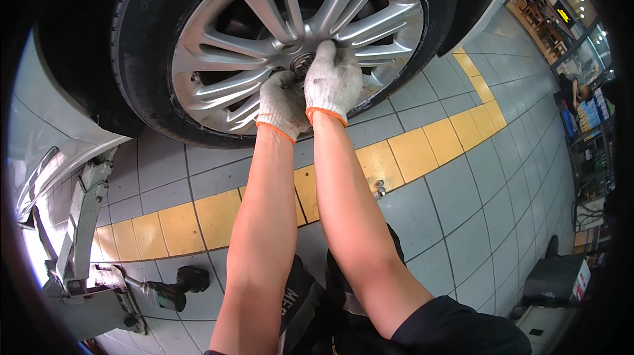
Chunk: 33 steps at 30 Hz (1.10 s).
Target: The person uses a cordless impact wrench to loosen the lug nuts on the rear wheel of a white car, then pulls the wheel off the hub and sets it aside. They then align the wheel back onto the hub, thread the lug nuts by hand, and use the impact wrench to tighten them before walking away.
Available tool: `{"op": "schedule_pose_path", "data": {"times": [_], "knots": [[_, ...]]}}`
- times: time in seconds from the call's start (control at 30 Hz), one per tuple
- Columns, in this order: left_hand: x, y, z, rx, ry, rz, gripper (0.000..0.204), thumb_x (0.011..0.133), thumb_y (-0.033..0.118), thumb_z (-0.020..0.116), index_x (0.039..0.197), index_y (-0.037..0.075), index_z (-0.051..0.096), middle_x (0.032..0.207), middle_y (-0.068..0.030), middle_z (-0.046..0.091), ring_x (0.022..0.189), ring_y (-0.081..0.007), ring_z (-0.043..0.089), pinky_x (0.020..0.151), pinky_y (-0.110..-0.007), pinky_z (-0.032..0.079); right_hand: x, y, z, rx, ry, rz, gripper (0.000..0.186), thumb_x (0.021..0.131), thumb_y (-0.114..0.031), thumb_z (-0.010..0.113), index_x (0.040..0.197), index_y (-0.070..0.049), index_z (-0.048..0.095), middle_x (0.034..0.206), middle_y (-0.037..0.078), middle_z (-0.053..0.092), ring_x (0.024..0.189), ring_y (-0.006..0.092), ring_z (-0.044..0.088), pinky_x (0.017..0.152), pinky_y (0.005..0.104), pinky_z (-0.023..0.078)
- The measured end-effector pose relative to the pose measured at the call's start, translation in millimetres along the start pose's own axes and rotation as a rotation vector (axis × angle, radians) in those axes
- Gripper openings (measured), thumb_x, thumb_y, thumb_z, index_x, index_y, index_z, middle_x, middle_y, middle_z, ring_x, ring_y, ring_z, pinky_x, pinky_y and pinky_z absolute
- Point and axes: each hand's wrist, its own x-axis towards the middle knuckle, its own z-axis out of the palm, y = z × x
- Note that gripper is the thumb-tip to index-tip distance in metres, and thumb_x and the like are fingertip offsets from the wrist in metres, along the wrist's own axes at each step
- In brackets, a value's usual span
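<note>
In the head view, the wheel sits in the car's arch, apparently mounted; handling at the hub looks unfinished. The gloved left grip and right grip curl there; I cannot tell whether they grasp anything. Below, grey tiled floor with a yellow strip and power tool; shelves far right

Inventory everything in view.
Alloy wheel: 1, silver, top centre
Tyre: 1, black, around wheel
Centre cap: 1, dark, wheel hub
Car body: 1, pale, beside tyre
Lift arm: 1, grey, left
Cordless tool: 1, black, lower left
Small metal pieces: unclear count, silver, floor
Tiles: many, grey and yellow, floor
Box: 1, dark, lower right
Person: 1, dark clothing, far right
Shelved goods: many, mixed, right
Forearms: 2, bare, centre
Left hand: 1, white glove, hub's left
Right hand: 1, white glove, hub's right
</note>
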Motion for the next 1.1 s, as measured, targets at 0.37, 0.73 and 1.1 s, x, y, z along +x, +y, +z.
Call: {"op": "schedule_pose_path", "data": {"times": [0.37,0.73,1.1], "knots": [[0,0,1,0.04,0.042,0.037,0.037,0.105,0.025,0.05,0.125,-0.001,0.07,0.13,-0.0229,0.074,0.122,-0.0408,0.069,0.11,-0.055,0.051,3,3,3,-0.024,0.024,0.036,0.065,0.105,-0.055,0.045,0.113,0.001,0.078,0.115,0.029,0.077,0.107,0.0505,0.073,0.097,0.0571,0.056],[-11,-2,13,0.05,0.047,0.047,0.034,0.105,0.022,0.048,0.123,0.002,0.069,0.124,-0.0211,0.075,0.118,-0.0391,0.069,0.109,-0.053,0.052,1,0,3,0.03,-0.051,0.127,0.054,0.104,-0.05,0.052,0.121,-0.003,0.074,0.115,0.025,0.079,0.107,0.0475,0.075,0.095,0.0554,0.057],[-11,-3,15,0.144,0.104,0.135,0.033,0.105,0.021,0.048,0.122,0.002,0.07,0.123,-0.0205,0.075,0.117,-0.0387,0.069,0.107,-0.052,0.052,-2,0,6,0.011,0.047,0.015,0.061,0.104,-0.051,0.051,0.111,0.003,0.078,0.112,0.028,0.078,0.112,0.049,0.072,0.1,0.0527,0.054]]}}
